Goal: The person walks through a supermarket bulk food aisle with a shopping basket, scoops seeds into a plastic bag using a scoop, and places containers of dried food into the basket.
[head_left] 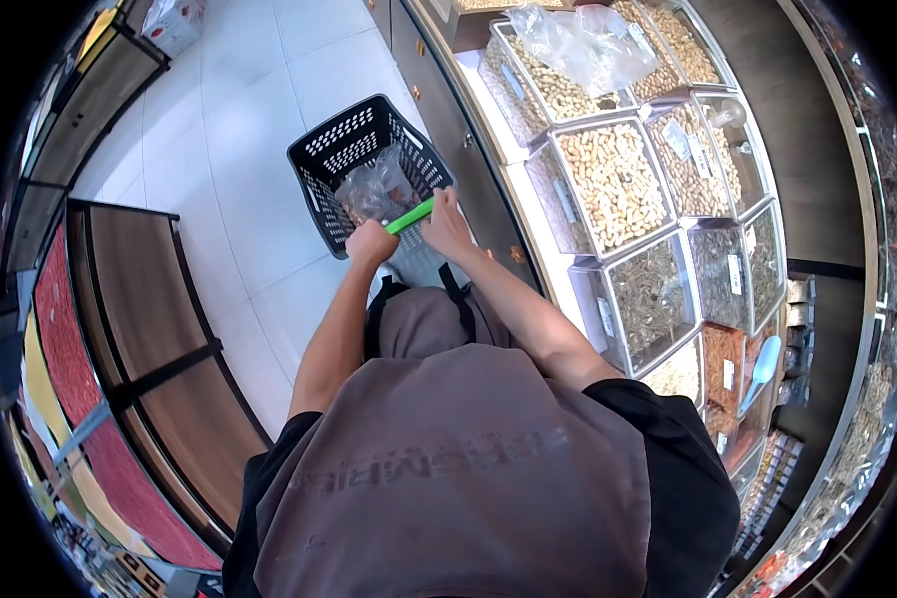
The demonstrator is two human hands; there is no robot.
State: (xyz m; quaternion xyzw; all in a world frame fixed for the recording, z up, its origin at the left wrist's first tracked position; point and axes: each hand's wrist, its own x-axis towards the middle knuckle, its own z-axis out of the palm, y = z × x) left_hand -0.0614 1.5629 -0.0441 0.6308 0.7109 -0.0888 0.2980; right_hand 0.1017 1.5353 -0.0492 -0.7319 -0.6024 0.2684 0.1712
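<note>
A black plastic basket (314, 204) with slotted walls is in front of my body, over the tiled floor. Clear plastic bags (379, 189) with reddish-brown contents lie inside it. A bright green handle (411, 217) spans the near side of the basket between my hands. My left hand (371, 242) is closed around the handle's left end. Near the handle's right end, my right hand (447, 225) is closed on it as well, with the fingers at the basket's right rim.
On the right, a counter holds clear bins of peanuts (613, 184) and dried goods (658, 294). A crumpled plastic bag (583, 45) lies on the upper bins, and a light-blue scoop (760, 374) on the lower ones. Brown shelving (154, 269) stands at left.
</note>
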